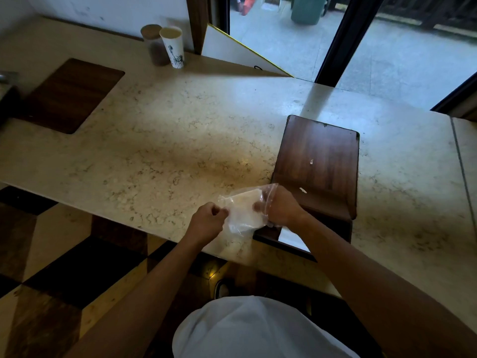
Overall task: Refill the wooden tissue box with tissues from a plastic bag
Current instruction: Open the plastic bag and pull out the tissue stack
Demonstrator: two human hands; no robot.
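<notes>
A clear plastic bag (242, 213) with a white stack of tissues inside lies at the front edge of the marble counter. My left hand (206, 222) pinches the bag's left edge. My right hand (280, 206) is pushed into the bag's open right side, fingers against the tissues. The dark wooden tissue box (318, 161) stands just right of the bag with its flat wooden panel facing up. Below my right wrist its front end shows an opening with something white inside (293, 237).
A dark wooden board (69, 95) lies at the counter's far left. A paper cup (173, 46) and a lidded jar (152, 43) stand at the back by the wall. A white yellow-edged card (232, 51) leans near the glass door. The counter edge (103, 202) runs diagonally at the front.
</notes>
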